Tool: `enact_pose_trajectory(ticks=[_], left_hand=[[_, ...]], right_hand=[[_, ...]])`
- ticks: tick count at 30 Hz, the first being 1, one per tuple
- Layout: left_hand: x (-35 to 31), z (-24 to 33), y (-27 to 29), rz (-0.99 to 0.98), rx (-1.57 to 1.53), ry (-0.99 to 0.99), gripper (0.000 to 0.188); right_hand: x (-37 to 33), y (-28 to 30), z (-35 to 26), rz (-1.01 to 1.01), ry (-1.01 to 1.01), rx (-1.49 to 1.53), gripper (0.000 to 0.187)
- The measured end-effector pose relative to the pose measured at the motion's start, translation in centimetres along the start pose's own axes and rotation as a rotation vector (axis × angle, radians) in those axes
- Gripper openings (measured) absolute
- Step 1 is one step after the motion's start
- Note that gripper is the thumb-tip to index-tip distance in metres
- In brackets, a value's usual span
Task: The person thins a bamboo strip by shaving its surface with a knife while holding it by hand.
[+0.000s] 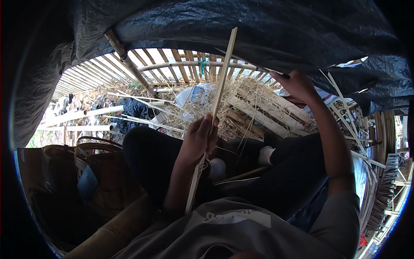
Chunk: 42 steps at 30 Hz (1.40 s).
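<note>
A long pale bamboo strip [224, 71] stands nearly upright in front of me, leaning a little to the right at its top. My left hand [200, 137] is closed around its lower half, and a few thin shavings cling to the strip below the fingers. The strip's bottom end rests against my lap or shirt. Raised at the right, my right hand [297, 86] grips the dark handle of a long, thin knife [254, 64]. Its blade points left toward the strip's upper part; whether the two touch, I cannot tell.
Pale shavings [246, 88] cover split bamboo pieces [258, 114] beyond my crossed legs. Bamboo poles [82, 114] and woven baskets [101, 172] lie at the left. A dark tarp [293, 34] hangs low overhead, before a slatted bamboo fence [172, 64]. Thin strips [345, 112] lean at the right.
</note>
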<state>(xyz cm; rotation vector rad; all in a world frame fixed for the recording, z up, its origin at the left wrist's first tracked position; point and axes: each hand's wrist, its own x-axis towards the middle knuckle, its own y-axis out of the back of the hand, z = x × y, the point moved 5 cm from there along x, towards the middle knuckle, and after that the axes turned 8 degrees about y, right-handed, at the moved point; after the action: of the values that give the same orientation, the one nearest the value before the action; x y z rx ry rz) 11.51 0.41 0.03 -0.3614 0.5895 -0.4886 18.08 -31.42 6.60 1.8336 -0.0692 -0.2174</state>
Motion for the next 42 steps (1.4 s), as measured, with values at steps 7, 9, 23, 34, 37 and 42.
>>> enact_pose_trajectory(ticks=[7, 9, 23, 34, 37, 42], left_hand=[[0.8, 0.4, 0.5, -0.248, -0.588, 0.049, 0.027], [1.1, -0.6, -0.5, -0.333, -0.684, 0.093, 0.026], [1.3, -3.7, -3.0, -0.606, -0.946, 0.201, 0.023], [0.9, -3.5, -3.2, -0.465, -0.661, 0.202, 0.029], [0.7, -3.7, -4.0, -0.415, -0.565, 0.245, 0.034], [0.9, -4.8, -4.5, -0.434, -0.527, 0.297, 0.035]], right_hand=[[-4.6, 0.4, 0.0, -0.147, -0.315, 0.994, 0.063], [-5.2, 0.9, -1.8, -0.131, -0.140, 1.075, 0.054], [-1.7, -1.9, -4.7, -0.190, 0.212, 0.551, 0.039], [0.5, -0.6, -4.6, -0.021, 0.139, 0.256, 0.071], [2.5, -0.4, -2.1, 0.006, 0.032, 0.267, 0.075], [3.8, -1.0, 1.3, -0.009, -0.164, 0.417, 0.075]])
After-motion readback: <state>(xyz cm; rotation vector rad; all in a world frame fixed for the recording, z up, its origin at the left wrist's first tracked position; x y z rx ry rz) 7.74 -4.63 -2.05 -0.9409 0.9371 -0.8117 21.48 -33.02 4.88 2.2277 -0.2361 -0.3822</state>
